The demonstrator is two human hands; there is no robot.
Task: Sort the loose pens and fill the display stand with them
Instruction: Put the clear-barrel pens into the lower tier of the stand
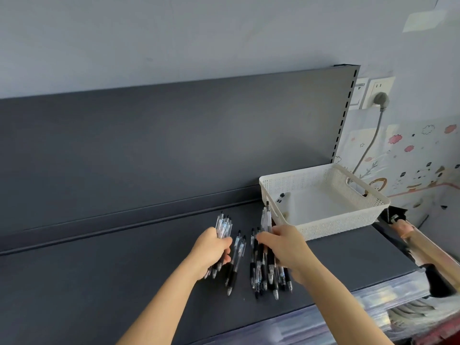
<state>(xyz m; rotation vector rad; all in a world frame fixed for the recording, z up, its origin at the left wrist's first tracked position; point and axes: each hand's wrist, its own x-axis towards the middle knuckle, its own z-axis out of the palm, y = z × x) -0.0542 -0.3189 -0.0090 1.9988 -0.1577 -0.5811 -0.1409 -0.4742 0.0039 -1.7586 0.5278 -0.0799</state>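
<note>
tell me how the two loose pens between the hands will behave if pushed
Likely to roll: the two clear black-gripped pens are slim round barrels lying free on the smooth dark shelf. Probably stiff and light, being thin plastic.

The basket is seen in cream white, its walls patterned all over with fine rows of small holes. The shelf under the basket is coloured a dark matt grey, and the same grey is carried by the back panel behind the basket. The pens left of the basket are made up of clear barrels and black grips. Black slots are lined along the post behind the basket. The wall above the basket is painted pale blue-grey. Right of the basket a white socket, a grey plug and a grey cord are seen, and a whitish sticker is printed with pink clouds
</note>
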